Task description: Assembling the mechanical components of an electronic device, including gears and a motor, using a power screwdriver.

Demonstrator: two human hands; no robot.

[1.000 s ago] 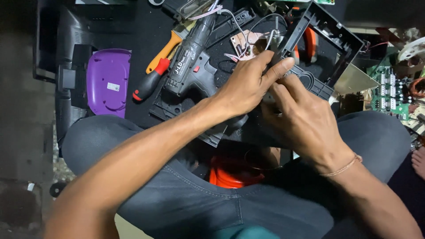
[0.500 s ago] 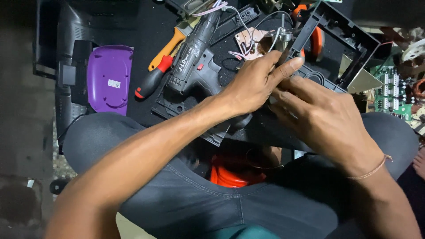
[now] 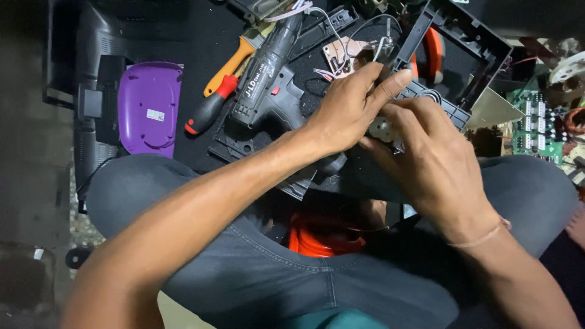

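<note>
Both hands are meeting over the lap: the left hand is pinching the black frame from above while the right hand is gripping a small metal part directly beneath the left fingertips.

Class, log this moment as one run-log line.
left hand: on black plastic frame | right hand: pinching small metal part | cordless drill: lying beside

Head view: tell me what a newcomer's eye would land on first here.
First, the two hands meeting at centre: the left hand and right hand pinch a small round metal part against a black plastic frame. Next, the purple cover at far left, and the dark cordless drill lying beside an orange-handled screwdriver. A green circuit board sits at the right edge.
</note>
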